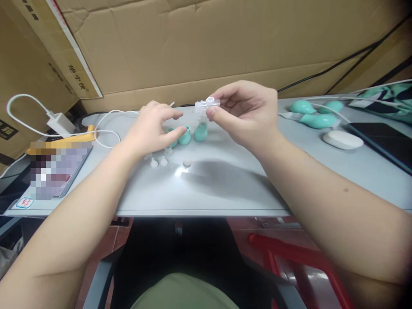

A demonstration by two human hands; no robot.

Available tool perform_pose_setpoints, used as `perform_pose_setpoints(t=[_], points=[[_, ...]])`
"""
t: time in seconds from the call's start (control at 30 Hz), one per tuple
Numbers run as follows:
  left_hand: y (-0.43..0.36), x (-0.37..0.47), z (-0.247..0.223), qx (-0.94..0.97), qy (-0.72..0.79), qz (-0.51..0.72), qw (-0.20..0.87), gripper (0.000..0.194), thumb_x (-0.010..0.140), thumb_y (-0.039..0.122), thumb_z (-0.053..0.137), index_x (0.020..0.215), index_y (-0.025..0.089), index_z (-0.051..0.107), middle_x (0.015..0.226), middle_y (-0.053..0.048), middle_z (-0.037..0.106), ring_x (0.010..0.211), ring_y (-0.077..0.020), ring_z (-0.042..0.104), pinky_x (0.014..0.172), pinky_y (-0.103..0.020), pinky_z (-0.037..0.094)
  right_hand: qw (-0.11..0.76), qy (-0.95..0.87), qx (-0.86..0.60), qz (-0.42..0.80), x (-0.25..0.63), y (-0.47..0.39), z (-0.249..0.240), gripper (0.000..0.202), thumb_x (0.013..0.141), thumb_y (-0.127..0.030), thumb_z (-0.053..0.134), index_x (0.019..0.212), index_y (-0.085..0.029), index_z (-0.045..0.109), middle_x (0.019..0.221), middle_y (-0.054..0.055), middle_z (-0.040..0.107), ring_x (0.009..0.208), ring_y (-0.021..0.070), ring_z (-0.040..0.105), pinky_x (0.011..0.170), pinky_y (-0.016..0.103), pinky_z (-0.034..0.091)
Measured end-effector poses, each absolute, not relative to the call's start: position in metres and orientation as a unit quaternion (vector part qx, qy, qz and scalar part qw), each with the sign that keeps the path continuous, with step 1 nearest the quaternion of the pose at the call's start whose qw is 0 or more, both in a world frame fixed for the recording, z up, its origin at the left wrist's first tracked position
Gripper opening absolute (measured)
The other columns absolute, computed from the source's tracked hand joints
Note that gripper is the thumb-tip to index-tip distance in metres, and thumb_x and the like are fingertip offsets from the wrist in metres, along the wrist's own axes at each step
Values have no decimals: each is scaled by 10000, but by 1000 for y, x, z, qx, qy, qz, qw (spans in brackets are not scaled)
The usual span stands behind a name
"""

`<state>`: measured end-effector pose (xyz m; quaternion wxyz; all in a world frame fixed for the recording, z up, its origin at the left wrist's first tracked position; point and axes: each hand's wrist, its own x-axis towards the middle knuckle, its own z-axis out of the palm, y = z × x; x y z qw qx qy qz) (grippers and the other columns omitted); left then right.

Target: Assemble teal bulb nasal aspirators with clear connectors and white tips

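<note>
My table, my hands, and a green bottle between them.
On the table (212,195), my right hand (252,112), to the right of the green bottle (201,133), has thumb and fingers pinched on something; my left hand (151,131), to the bottle's left, is loosely spread. A green cup (184,137) stands just left of the bottle (whether my thumb touches it, I can't tell). The pinched clear plastic piece (202,105) is directly above the bottle. A small round white piece (186,164) lies in front of the bottle.
</note>
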<state>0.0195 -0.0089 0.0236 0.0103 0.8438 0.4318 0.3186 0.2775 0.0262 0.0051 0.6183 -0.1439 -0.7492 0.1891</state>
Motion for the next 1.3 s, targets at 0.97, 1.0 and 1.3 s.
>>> perform_pose_setpoints(t=[0.97, 1.0, 1.3], points=[[31, -18, 13, 677, 395, 587, 201, 553, 1094, 828, 523, 1263, 305, 588, 1186, 6, 781, 1140, -190, 726, 954, -439, 669, 555, -721, -226, 349, 273, 13, 5, 361, 807, -570, 1060, 917, -317, 827, 933, 44, 811, 829, 258, 717, 776, 468, 654], [31, -21, 14, 699, 403, 558, 195, 587, 1114, 859, 419, 1308, 333, 594, 1212, -12, 787, 1193, -219, 736, 920, -448, 673, 552, -722, -225, 352, 273, 12, 5, 362, 796, -560, 1070, 917, -316, 832, 935, 45, 813, 835, 262, 723, 772, 468, 660], [-27, 13, 28, 803, 377, 425, 181, 176, 926, 376, 770, 1014, 226, 799, 790, -3, 754, 622, -154, 651, 600, -359, 546, 536, -732, -208, 366, 276, 7, 8, 376, 810, -545, 1081, 926, -270, 851, 900, 37, 812, 759, 202, 715, 690, 374, 646]])
